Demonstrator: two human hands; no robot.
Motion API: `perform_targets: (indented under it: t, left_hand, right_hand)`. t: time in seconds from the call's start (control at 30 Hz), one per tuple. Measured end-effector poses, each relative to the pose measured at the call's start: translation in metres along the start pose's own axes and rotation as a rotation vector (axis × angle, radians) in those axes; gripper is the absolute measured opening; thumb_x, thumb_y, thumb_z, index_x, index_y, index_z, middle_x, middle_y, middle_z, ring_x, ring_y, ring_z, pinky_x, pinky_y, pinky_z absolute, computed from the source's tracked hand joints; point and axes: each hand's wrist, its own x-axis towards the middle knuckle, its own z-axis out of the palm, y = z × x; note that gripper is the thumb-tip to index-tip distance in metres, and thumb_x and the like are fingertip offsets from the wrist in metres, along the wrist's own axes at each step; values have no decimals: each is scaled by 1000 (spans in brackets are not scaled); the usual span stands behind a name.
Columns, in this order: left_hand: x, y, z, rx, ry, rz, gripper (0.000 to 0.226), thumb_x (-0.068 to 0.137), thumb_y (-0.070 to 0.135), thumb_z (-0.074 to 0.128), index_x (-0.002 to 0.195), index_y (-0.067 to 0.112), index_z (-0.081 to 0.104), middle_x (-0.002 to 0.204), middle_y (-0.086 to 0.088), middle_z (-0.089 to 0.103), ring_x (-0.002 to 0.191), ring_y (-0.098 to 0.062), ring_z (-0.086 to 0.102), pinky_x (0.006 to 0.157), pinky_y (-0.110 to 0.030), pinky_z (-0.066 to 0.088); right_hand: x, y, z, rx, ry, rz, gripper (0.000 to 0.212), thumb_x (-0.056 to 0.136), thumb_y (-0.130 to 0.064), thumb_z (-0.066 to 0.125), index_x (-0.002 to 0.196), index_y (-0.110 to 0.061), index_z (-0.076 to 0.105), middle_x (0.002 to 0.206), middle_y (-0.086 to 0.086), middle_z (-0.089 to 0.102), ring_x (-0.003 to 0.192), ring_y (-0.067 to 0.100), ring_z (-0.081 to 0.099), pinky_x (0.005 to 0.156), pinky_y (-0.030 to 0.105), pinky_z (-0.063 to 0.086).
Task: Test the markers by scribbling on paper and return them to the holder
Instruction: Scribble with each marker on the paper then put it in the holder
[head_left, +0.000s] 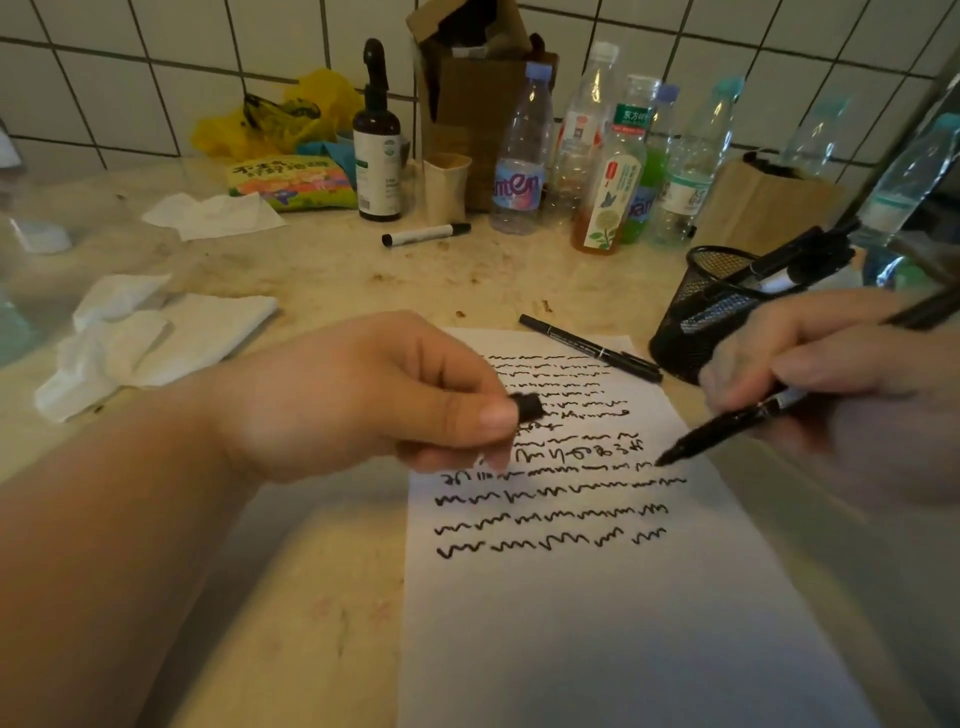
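Near paper's (597, 597) right edge: right hand's (831, 379) marker (727, 428) tip.

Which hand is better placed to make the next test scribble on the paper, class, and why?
The right hand. It grips the uncapped black marker with the tip down at the sheet of paper, at the end of a scribbled row. The left hand only pinches the black cap.

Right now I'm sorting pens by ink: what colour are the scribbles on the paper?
Black, wavy scribbles on white paper; head view.
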Motion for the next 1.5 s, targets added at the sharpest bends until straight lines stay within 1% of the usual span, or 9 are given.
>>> perform_targets:
  t: [0.1,0.17,0.27,0.37,0.47,0.67,0.83,1.37,1.5]
  left_hand:
    - [11,1,7,276,416,-75,39,74,61,55,78,27,72,51,8,55,45,-1,45,50,-17,39]
    - [16,-1,14,568,494,-156,37,75,63,48,84,34,69,60,12,61,51,0,53,48,-17,40]
    - [17,-6,18,788,429,-251,30,80,61,49,95,40,65,72,13,64,63,-2,56,57,-24,47]
    - [17,-8,19,781,422,-257,28,81,60,51,100,44,64,76,15,65,67,-2,57,62,-24,48]
    - [18,-10,19,770,454,-230,28,79,60,53,99,44,66,76,18,65,69,0,57,63,-23,48]
    - [20,-13,19,797,423,-253,30,76,64,53,94,45,67,71,14,66,63,-3,58,57,-27,50]
    - [21,-17,18,826,388,-261,33,75,66,51,93,45,67,74,24,64,70,5,56,51,-22,41]
    - [22,-18,17,819,385,-273,28,79,64,54,93,43,68,73,24,64,69,4,56,52,-23,44]
    - [23,-17,18,803,393,-295,28,78,63,56,94,45,69,70,18,66,63,0,58,54,-22,45]
  right_hand:
    - [2,12,-5,-94,3,48,59,67,-54,73,59,3,62,49,17,48,47,28,41,46,36,27]
    - [0,10,0,-256,-25,70,67,62,-70,69,53,-4,65,51,22,47,44,25,39,47,44,24]
    - [1,11,3,-329,1,32,59,66,-62,70,54,-5,65,49,19,46,43,25,40,48,47,27]
    - [3,16,6,-338,-5,14,46,77,-41,58,52,-2,61,48,23,42,44,27,38,50,37,30]
    - [3,18,7,-348,-14,51,41,79,-33,58,50,-5,61,44,5,48,43,19,40,48,29,29]
    - [2,14,12,-358,-68,71,39,83,-24,53,49,-7,63,44,2,54,43,11,44,44,18,35]
    - [4,17,12,-380,-66,88,39,83,-25,54,51,-5,64,46,4,55,46,14,45,47,21,34]
    - [2,13,10,-419,-21,87,40,86,-21,56,49,-6,61,44,-1,53,47,11,45,46,18,35]
    - [3,13,6,-457,-15,98,39,82,-25,55,50,-3,60,46,3,52,49,15,45,50,25,37]
